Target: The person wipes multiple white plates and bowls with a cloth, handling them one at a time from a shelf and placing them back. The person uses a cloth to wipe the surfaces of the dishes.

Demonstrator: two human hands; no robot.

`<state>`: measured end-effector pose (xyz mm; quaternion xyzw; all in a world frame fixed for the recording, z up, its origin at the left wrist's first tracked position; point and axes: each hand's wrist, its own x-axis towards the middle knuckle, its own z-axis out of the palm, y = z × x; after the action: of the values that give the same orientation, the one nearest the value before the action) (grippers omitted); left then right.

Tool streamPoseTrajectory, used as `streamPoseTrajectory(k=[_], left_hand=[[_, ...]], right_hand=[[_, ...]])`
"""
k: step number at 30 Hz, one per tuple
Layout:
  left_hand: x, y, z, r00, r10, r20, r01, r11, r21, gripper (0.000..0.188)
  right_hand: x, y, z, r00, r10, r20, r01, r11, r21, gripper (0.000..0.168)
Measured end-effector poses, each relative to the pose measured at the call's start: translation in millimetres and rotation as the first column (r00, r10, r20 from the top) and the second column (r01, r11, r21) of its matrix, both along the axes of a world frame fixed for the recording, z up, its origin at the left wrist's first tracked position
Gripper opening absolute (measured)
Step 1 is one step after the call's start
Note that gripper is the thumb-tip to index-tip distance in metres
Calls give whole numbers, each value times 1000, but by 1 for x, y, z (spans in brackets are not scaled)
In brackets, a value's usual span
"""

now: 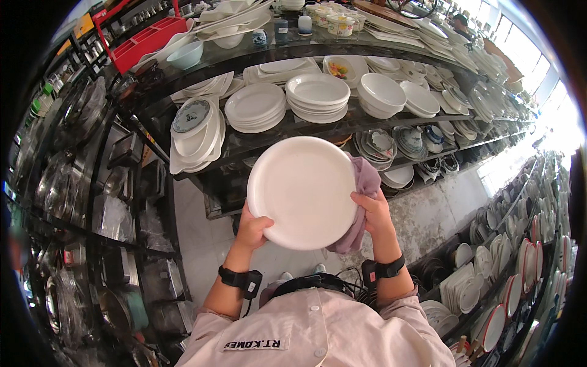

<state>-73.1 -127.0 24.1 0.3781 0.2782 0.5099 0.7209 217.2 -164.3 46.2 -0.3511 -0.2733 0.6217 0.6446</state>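
Note:
A large round white plate [305,195] is held up in front of my body, its face towards me. My left hand [253,229] grips its lower left rim, thumb on the face and fingers hidden behind. On the right side, my right hand [373,208] holds a mauve cloth [365,176] against the plate's edge, its thumb near the rim. The cloth hangs down behind the lower right of the plate. Beyond the plate, the shelf bears a stack of oval white plates [255,108], another white plate stack [317,97] and deep white bowls [381,95].
A dark shelving unit [202,176] with glass levels stands right before me. Metalware in plastic wrap [114,218] fills the rack on my left. Racks of upright plates [486,261] line my right. Pale floor [422,211] shows between them. A red divided caddy [146,43] sits on the top shelf.

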Motion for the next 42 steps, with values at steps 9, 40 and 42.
streamPoseTrajectory(k=[9,40,42], left_hand=[[5,-2,24,988,51,147,-59,997,49,98],[19,0,7,991,26,129,-35,997,66,78],[33,-10,1,992,75,101,-85,991,99,79]], right_hand=[[-10,14,-10,951,-236,202,206,966,156,61],[-9,4,3,963,-268,-42,271,948,166,54],[-15,4,-1,947,-317,-53,322,932,169,58]])
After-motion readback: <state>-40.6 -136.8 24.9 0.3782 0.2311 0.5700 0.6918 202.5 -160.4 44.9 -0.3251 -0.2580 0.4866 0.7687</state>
